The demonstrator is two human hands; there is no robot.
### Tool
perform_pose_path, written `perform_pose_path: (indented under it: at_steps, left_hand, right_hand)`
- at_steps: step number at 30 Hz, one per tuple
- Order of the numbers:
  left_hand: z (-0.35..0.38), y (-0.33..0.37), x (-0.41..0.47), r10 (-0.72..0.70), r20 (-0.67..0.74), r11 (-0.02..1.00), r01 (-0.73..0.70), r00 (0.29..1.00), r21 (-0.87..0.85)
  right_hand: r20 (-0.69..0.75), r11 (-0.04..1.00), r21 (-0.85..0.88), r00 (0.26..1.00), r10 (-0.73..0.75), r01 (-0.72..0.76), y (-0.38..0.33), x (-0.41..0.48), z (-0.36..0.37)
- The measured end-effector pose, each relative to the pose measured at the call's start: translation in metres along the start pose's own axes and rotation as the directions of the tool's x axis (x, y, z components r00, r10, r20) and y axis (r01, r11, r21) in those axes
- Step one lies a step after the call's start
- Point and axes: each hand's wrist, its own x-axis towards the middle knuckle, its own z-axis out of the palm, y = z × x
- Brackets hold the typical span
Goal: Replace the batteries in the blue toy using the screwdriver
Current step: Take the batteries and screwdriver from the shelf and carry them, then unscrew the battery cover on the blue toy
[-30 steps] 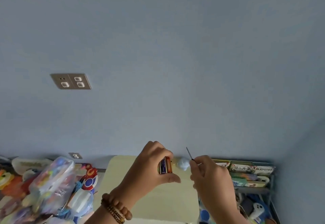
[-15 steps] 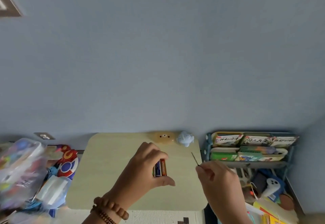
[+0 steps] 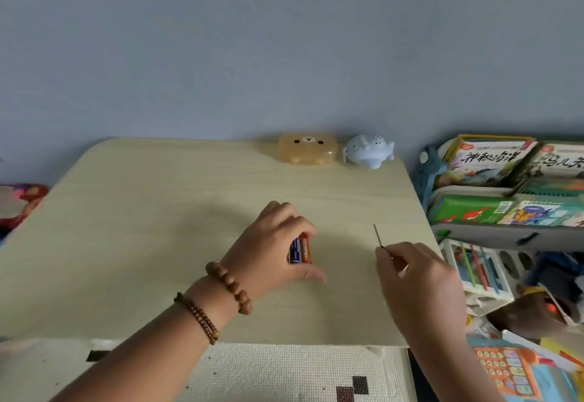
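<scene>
The pale blue whale-shaped toy [image 3: 369, 155] rests at the far edge of the light wooden table [image 3: 158, 228], against the wall. My left hand [image 3: 271, 250] is over the table's middle, shut on two batteries [image 3: 300, 248], one blue and one orange, held side by side. My right hand [image 3: 414, 281] is to the right of it and pinches a thin screwdriver [image 3: 378, 236], whose metal shaft points up and away. Both hands are well short of the toy.
An amber bear-face box [image 3: 306, 149] sits just left of the toy. A shelf of picture books [image 3: 493, 180] and toy bins stands to the right of the table. A white mat [image 3: 284, 373] lies in front of the table. Colourful toys [image 3: 15, 202] sit at the left.
The view has tilted down from the wall to the table. Both hands have come down from in front of the toy to the middle of the table, still holding the batteries and screwdriver.
</scene>
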Motion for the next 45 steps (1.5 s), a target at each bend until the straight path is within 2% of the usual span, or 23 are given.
perform_pose_path:
  at_steps: [8, 11, 15, 24, 32, 38, 45]
  left_hand:
    - [0.016, -0.013, 0.003, -0.068, 0.109, 0.996, 0.073, 0.992, -0.045]
    - [0.019, -0.019, 0.001, -0.021, 0.084, 0.998, 0.026, 0.996, -0.057]
    - [0.025, -0.025, 0.002, 0.001, 0.096, 0.998, 0.005, 0.995, -0.063]
    - [0.019, -0.027, 0.011, 0.026, 0.222, 1.000, -0.023, 0.975, -0.015]
    - [0.023, -0.030, 0.011, 0.032, 0.188, 0.999, -0.024, 0.982, -0.047]
    - [0.024, -0.029, 0.003, 0.074, 0.136, 0.997, -0.073, 0.988, -0.014]
    - [0.019, -0.025, -0.014, 0.101, 0.072, 0.994, -0.104, 0.992, 0.031]
  right_hand:
    - [0.037, 0.987, -0.157, 0.999, -0.031, 0.036, -0.001, -0.007, 0.008]
    - [0.047, 0.985, -0.171, 0.999, -0.021, 0.029, -0.004, -0.003, 0.012]
    - [0.020, 0.985, -0.162, 0.998, -0.054, 0.057, -0.002, 0.007, 0.019]
    - [0.133, 0.993, -0.032, 0.985, -0.113, 0.118, 0.001, 0.023, 0.022]
    - [0.091, 0.986, -0.103, 0.989, -0.119, 0.128, 0.001, 0.019, 0.028]
    - [0.090, 0.985, -0.173, 0.996, 0.003, 0.012, 0.005, 0.007, 0.026]
    - [0.076, 0.979, -0.200, 0.997, -0.024, 0.039, 0.003, -0.007, 0.017]
